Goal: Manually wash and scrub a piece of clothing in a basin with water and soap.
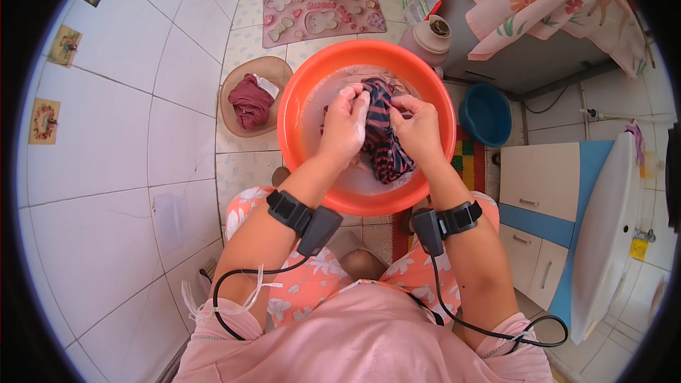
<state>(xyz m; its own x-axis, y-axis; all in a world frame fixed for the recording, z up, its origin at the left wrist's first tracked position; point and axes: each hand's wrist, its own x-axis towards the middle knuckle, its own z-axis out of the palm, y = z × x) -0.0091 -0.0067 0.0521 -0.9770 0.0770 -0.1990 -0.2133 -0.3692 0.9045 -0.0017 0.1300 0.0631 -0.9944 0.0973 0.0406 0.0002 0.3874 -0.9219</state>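
Observation:
A dark garment with reddish stripes (384,138) is stretched between my two hands over an orange plastic basin (293,117). My left hand (346,119) pinches its upper left side, thumb and fingers together, with whitish suds on the fingertips. On the other side my right hand (416,122) grips the fabric between thumb and bent fingers. The garment's lower end hangs down into cloudy, soapy water (340,183). Pale pinkish cloth (367,72) lies in the water behind the hands. What lies deeper in the basin is hidden.
Left of the basin, a brownish translucent tub (229,117) holds a maroon cloth (251,101). A pink mat (324,13) lies beyond. A thermos-like jug (427,40) stands close at the back right. To the right are a blue basin (485,115) and a sink cabinet (540,181).

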